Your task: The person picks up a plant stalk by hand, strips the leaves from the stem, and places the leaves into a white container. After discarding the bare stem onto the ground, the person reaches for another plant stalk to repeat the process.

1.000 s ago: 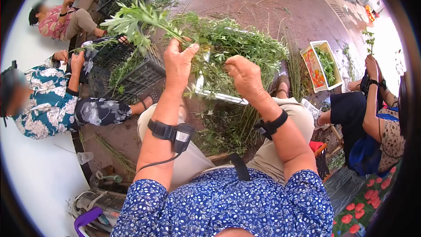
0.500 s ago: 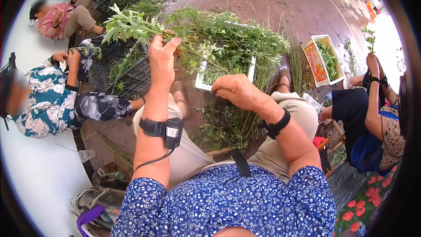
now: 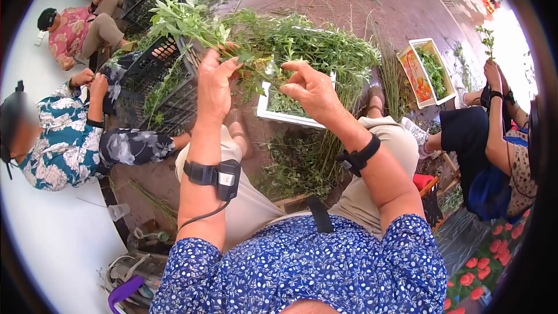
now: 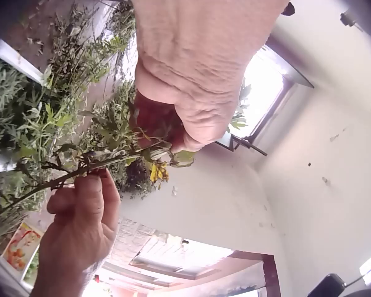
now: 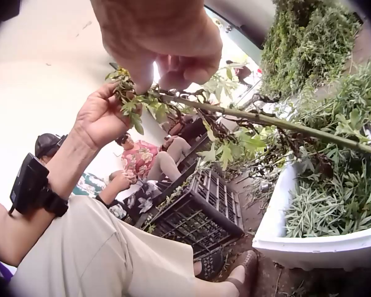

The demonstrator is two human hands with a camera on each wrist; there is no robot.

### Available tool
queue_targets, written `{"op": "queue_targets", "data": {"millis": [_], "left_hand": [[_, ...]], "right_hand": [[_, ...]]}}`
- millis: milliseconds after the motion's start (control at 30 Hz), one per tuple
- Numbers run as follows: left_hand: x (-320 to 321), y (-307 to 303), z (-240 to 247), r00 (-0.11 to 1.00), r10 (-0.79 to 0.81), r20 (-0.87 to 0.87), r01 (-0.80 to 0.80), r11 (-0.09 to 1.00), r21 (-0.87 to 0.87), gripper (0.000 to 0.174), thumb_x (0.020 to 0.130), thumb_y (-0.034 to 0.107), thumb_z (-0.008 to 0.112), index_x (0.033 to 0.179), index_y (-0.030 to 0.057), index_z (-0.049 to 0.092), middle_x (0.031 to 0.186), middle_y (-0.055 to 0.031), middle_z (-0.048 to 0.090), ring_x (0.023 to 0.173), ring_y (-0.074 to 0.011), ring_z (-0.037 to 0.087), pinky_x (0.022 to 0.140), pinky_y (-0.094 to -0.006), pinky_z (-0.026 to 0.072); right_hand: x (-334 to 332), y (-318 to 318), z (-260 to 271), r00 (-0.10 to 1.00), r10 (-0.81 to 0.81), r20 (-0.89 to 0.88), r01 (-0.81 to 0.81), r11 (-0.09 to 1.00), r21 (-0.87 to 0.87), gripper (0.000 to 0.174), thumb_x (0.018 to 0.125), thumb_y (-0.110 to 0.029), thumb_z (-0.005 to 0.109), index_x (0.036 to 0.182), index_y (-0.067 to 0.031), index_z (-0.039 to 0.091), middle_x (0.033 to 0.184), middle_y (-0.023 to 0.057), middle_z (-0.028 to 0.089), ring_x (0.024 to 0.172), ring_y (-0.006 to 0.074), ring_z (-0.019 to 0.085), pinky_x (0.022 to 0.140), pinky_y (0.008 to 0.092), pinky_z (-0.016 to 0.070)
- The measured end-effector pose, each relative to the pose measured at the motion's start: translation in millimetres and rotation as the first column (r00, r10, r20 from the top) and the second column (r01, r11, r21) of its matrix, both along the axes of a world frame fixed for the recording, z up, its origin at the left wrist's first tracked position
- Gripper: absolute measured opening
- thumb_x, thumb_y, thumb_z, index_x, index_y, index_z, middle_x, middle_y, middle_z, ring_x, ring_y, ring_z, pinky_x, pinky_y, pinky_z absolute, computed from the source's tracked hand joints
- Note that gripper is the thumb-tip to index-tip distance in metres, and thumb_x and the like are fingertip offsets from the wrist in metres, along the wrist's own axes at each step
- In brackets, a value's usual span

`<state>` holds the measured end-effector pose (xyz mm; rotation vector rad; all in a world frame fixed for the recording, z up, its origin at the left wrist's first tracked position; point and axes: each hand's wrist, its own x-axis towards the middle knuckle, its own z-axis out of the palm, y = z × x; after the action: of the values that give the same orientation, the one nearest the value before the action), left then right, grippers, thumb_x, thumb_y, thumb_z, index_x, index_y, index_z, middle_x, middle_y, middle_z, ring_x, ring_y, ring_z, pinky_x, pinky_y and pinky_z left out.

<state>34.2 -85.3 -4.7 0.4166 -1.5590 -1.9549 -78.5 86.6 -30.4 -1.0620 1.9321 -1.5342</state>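
My left hand [image 3: 215, 84] grips a leafy green stalk [image 3: 192, 23], its bushy top pointing up and left. In the left wrist view, small yellowed leaves [image 4: 157, 172] hang beside that hand. My right hand [image 3: 314, 90] is just to the right, thumb and forefinger at the stalk's lower part; in the left wrist view those fingers [image 4: 89, 185] pinch at the stem [image 4: 43, 185]. The right wrist view shows the long bare stem [image 5: 284, 124] running out past the right hand, above a white box [image 5: 315, 247] of cut greens [image 5: 334, 198].
Black crates [image 3: 131, 110] with greens stand at the left, near seated people [image 3: 58, 128]. At the right are a patterned box [image 3: 419, 84] and another person [image 3: 505, 139] holding a sprig. Cut stems [image 3: 302, 168] lie on the floor between my feet.
My left hand has moved left and slightly down with the stalk. My right hand swung down and left, then back up, its fingers now spread more at the stem.
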Motion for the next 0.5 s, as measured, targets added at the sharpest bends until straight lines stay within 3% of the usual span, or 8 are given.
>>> {"op": "queue_targets", "data": {"millis": [33, 100, 233, 300, 367, 433, 467, 500], "left_hand": [[0, 2, 1, 1.0, -0.026, -0.013, 0.026, 1.0, 0.0, 0.03, 0.081, 0.012, 0.057, 0.109, 0.0024, 0.051, 0.096, -0.0047, 0.057, 0.086, -0.013, 0.057, 0.07, -0.0299, 0.0484], [1, 5, 5, 0.999, -0.051, -0.017, 0.051, 0.999, 0.01, 0.03, 0.081, 0.012, 0.056, 0.109, 0.0021, 0.051, 0.096, -0.0044, 0.057, 0.085, -0.0125, 0.056, 0.071, -0.0288, 0.0479], [1, 2, 6, 0.996, -0.091, -0.024, 0.09, 0.996, -0.027, 0.026, 0.081, 0.009, 0.055, 0.106, 0.0016, 0.054, 0.095, -0.0033, 0.056, 0.084, -0.0105, 0.055, 0.074, -0.0248, 0.0458], [1, 0, 8, 1.0, -0.028, -0.014, 0.027, 0.999, -0.033, 0.025, 0.078, 0.006, 0.054, 0.103, 0.0006, 0.055, 0.093, -0.0028, 0.057, 0.082, -0.0101, 0.054, 0.075, -0.0234, 0.0438], [1, -2, 9, 0.999, 0.036, -0.004, -0.036, 0.999, -0.041, 0.024, 0.076, 0.003, 0.052, 0.1, -0.0005, 0.056, 0.091, -0.0024, 0.057, 0.08, -0.0098, 0.054, 0.077, -0.022, 0.0418], [4, -7, 9, 0.996, 0.084, 0.017, -0.083, 0.995, -0.053, 0.024, 0.076, 0.002, 0.052, 0.099, 0.0001, 0.057, 0.089, -0.0014, 0.057, 0.079, -0.0087, 0.052, 0.077, -0.0214, 0.0403], [4, -9, 9, 0.996, 0.085, 0.016, -0.084, 0.995, -0.052, 0.024, 0.076, 0.002, 0.052, 0.099, 0.0001, 0.057, 0.089, -0.0014, 0.057, 0.079, -0.0087, 0.052, 0.077, -0.0214, 0.0403], [5, -10, 9, 0.998, 0.067, 0.013, -0.066, 0.997, -0.046, 0.025, 0.075, 0.002, 0.052, 0.099, 0.0005, 0.057, 0.089, -0.0015, 0.057, 0.079, -0.0084, 0.052, 0.076, -0.0214, 0.0405]], "right_hand": [[-1, -3, -1, 1.0, -0.002, 0.001, 0.002, 1.0, -0.002, 0.025, 0.078, -0.012, 0.064, 0.102, -0.0041, 0.059, 0.081, 0.0075, 0.062, 0.067, 0.0131, 0.056, 0.063, 0.0273, 0.0464], [-3, -7, -6, 0.984, 0.053, -0.169, -0.055, 0.998, -0.007, 0.02, 0.079, -0.012, 0.063, 0.097, -0.0021, 0.059, 0.078, 0.0078, 0.06, 0.066, 0.0141, 0.055, 0.063, 0.029, 0.0462], [-6, -10, -9, 0.995, 0.078, -0.062, -0.079, 0.997, -0.009, 0.011, 0.08, -0.009, 0.061, 0.088, -0.0013, 0.059, 0.073, 0.0047, 0.057, 0.063, 0.0118, 0.054, 0.059, 0.0272, 0.0458], [-11, -9, -11, 0.915, 0.089, 0.394, -0.04, 0.991, -0.131, 0.004, 0.084, -0.006, 0.057, 0.087, -0.0038, 0.056, 0.068, -0.0011, 0.054, 0.06, 0.0059, 0.052, 0.055, 0.0215, 0.0427], [-20, -5, -12, 0.875, 0.102, 0.474, 0.006, 0.975, -0.22, 0.003, 0.085, -0.008, 0.055, 0.084, -0.0052, 0.055, 0.068, -0.0018, 0.053, 0.061, 0.0058, 0.052, 0.055, 0.0216, 0.043], [-26, 6, 1, 0.917, 0.259, 0.302, -0.217, 0.962, -0.167, 0.007, 0.084, -0.01, 0.057, 0.081, -0.0038, 0.057, 0.067, -0.0014, 0.053, 0.062, 0.0077, 0.052, 0.056, 0.0238, 0.0427], [-24, 9, 7, 0.917, 0.259, 0.302, -0.217, 0.962, -0.167, 0.007, 0.084, -0.01, 0.057, 0.081, -0.0038, 0.057, 0.067, -0.0014, 0.053, 0.062, 0.0077, 0.052, 0.056, 0.0238, 0.0427], [-21, 12, 13, 0.895, 0.375, 0.241, -0.384, 0.923, -0.008, 0.009, 0.083, -0.011, 0.058, 0.079, -0.0028, 0.058, 0.068, -0.0009, 0.053, 0.063, 0.0085, 0.051, 0.057, 0.0248, 0.0428]]}}
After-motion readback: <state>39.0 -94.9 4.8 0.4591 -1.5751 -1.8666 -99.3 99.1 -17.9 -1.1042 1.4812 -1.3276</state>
